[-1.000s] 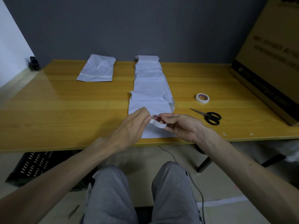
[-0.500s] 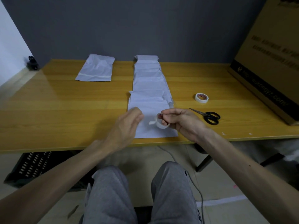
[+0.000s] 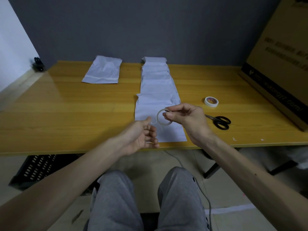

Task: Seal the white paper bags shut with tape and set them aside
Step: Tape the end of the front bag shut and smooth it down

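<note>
Sitting in grey trousers point(image 3: 116, 197) at a yellow wooden table point(image 3: 66, 114). Pinching a thin tape ring point(image 3: 157, 116) with the right hand point(image 3: 186, 119), closing thumb and curled fingertips on the ring's right side and holding it upright in the centre of the frame, above the nearest bag point(image 3: 173, 134). Holding the left hand point(image 3: 141, 135) just left of and below the ring, turning the palm up, curling the fingers loosely and reaching the thumb tip to a short loose curl of tape at the ring's lower left; pinching or merely touching that end, impossible to tell. Looking over a row of white paper bags point(image 3: 156, 84) lying flat and overlapping, running from the near table edge up the middle of the frame to the grey wall, and ending in the nearest bag, partly under both hands. Facing also one separate white bag point(image 3: 103, 70) lying in the upper left of the frame, well apart from the row, showing a pale strip near its lower edge. Seeing, right of centre, a second tape roll point(image 3: 211, 102) lying flat on the table and black-handled scissors point(image 3: 215, 118) just below it, near the right wrist. Seeing a big cardboard box point(image 3: 275, 72) filling the right side of the frame and a black crate point(image 3: 33, 169) sitting under the table at lower left.
</note>
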